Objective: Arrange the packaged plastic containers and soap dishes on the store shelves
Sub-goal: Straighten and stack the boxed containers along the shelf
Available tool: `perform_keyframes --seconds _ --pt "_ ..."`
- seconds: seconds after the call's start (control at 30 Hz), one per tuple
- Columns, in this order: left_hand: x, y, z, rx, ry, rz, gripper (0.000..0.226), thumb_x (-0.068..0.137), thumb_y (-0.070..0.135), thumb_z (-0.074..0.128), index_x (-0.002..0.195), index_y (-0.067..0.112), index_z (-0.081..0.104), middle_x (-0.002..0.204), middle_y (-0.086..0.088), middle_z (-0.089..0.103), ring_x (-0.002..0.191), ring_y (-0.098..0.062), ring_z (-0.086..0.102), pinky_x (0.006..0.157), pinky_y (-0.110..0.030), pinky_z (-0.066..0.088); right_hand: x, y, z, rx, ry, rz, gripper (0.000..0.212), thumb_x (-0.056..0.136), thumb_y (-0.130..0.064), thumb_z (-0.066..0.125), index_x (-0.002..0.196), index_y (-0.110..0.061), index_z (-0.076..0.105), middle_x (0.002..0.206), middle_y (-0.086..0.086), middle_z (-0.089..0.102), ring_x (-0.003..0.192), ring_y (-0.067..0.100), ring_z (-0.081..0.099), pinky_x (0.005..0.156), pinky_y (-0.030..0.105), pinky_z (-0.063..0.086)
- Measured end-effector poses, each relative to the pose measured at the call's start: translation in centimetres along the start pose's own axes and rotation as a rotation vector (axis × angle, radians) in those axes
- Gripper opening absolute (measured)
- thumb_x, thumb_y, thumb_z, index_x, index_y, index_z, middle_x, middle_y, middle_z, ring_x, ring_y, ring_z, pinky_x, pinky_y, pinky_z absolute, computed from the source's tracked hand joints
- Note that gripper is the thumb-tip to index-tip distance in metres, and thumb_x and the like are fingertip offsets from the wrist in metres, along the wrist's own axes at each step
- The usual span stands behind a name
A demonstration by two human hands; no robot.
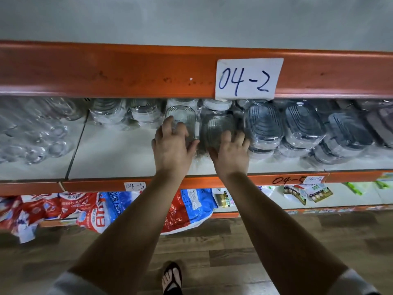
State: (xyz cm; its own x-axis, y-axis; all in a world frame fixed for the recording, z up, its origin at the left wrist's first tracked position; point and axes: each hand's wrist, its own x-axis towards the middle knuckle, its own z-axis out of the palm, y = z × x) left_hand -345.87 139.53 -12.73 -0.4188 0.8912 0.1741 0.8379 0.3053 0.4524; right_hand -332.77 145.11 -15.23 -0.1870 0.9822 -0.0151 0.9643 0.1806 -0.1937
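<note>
Both my hands are on wrapped dishes on the white shelf point(119, 154), under the label point(248, 78) reading 04-2.

My left hand point(173, 143) curls over the near end of one clear soap dish point(180, 116), thumb against its right side. My right hand point(230, 152), apart from the left, lies with fingers spread on one grey soap dish point(217, 126) just to the right; I cannot tell whether it grips. The two dishes sit side by side. Further right I count three stacks of dark soap dishes point(304, 122). To the far left are two wrapped round tubs point(144, 112), then a cluster of clear jars point(42, 128).
</note>
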Motion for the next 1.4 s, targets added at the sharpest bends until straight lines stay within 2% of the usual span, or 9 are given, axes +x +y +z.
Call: perform_keyframes --seconds 0.17,0.3,0.43,0.57,0.83,0.93,1.07,1.23,1.4 --pt "-2.0 -0.1 -0.6 -0.080 0.050 0.070 0.028 0.084 0.029 0.073 0.094 0.007 0.060 0.139 -0.014 0.047 0.124 -0.037 0.048 0.099 -0.051 0.041 -1.4 0.6 -0.6 0.113 -0.005 -0.022 0.057 0.092 -0.048 0.056 0.129 -0.009 0.038 0.141 0.024 0.041 0.126 0.040 0.036 0.095 0.043 0.041" --pt "-4.6 0.6 -2.2 -0.098 0.075 0.134 0.028 0.080 0.028 0.076 0.090 0.007 0.060 0.134 -0.016 0.052 0.118 -0.037 0.052 0.095 -0.050 0.043 -4.5 1.7 -2.5 0.243 0.035 -0.004 0.062 0.086 -0.049 0.062 0.129 -0.009 0.041 0.132 0.020 0.048 0.117 0.037 0.041 0.088 0.042 0.042" --pt "-7.0 2.2 -4.8 -0.124 0.104 0.166 0.028 0.079 0.029 0.074 0.089 0.007 0.060 0.128 -0.016 0.055 0.114 -0.037 0.056 0.092 -0.048 0.045 -7.8 2.9 -5.1 0.318 0.085 -0.051 0.061 0.082 -0.043 0.064 0.125 -0.004 0.048 0.127 0.021 0.053 0.109 0.037 0.046 0.093 0.043 0.036" --pt "-10.2 4.1 -8.4 -0.147 0.123 0.194 0.031 0.081 0.033 0.068 0.095 0.006 0.061 0.127 -0.015 0.056 0.116 -0.034 0.055 0.092 -0.046 0.045 -12.0 4.3 -8.6 0.449 0.143 -0.063 0.067 0.076 -0.053 0.046 0.116 0.000 0.054 0.120 0.020 0.053 0.102 0.038 0.048 0.090 0.046 0.040" --pt "-15.6 8.5 -16.9 -0.246 0.213 0.295 0.044 0.084 0.040 0.056 0.111 0.005 0.060 0.129 -0.012 0.052 0.123 -0.026 0.048 0.102 -0.043 0.040 -18.3 7.8 -15.8 0.609 0.363 -0.209 0.046 0.076 -0.038 0.050 0.114 -0.011 0.050 0.117 0.009 0.048 0.103 0.026 0.042 0.081 0.045 0.044" --pt "-15.6 10.6 -19.9 -0.290 0.278 0.327 0.046 0.081 0.036 0.056 0.114 0.004 0.058 0.128 -0.013 0.050 0.121 -0.027 0.047 0.101 -0.046 0.042 -18.3 9.0 -18.9 0.685 0.451 -0.284 0.046 0.077 -0.031 0.049 0.117 -0.009 0.051 0.120 0.011 0.046 0.109 0.029 0.043 0.085 0.047 0.045" --pt "-13.6 12.6 -23.5 -0.295 0.366 0.412 0.046 0.079 0.034 0.056 0.114 0.004 0.058 0.125 -0.013 0.050 0.118 -0.026 0.047 0.100 -0.040 0.040 -17.1 9.3 -23.0 0.713 0.556 -0.395 0.042 0.081 -0.029 0.045 0.119 -0.013 0.046 0.122 0.015 0.044 0.114 0.028 0.042 0.094 0.041 0.039" --pt "-8.5 13.4 -26.1 -0.136 0.247 0.376 0.052 0.081 0.040 0.053 0.120 0.006 0.056 0.127 -0.012 0.051 0.115 -0.029 0.049 0.098 -0.041 0.041 -12.9 7.8 -28.1 0.518 0.656 -0.406 0.043 0.076 -0.029 0.047 0.112 -0.006 0.057 0.115 0.013 0.051 0.106 0.032 0.047 0.090 0.042 0.038" --pt "-3.1 12.7 -25.3 0.043 0.010 0.307 0.067 0.088 0.044 0.057 0.143 0.011 0.040 0.145 -0.012 0.037 0.128 -0.031 0.040 0.109 -0.043 0.034 -7.7 6.5 -30.7 0.291 0.466 -0.309 0.057 0.076 -0.045 0.036 0.115 -0.014 0.062 0.118 0.010 0.056 0.106 0.034 0.048 0.089 0.044 0.040"
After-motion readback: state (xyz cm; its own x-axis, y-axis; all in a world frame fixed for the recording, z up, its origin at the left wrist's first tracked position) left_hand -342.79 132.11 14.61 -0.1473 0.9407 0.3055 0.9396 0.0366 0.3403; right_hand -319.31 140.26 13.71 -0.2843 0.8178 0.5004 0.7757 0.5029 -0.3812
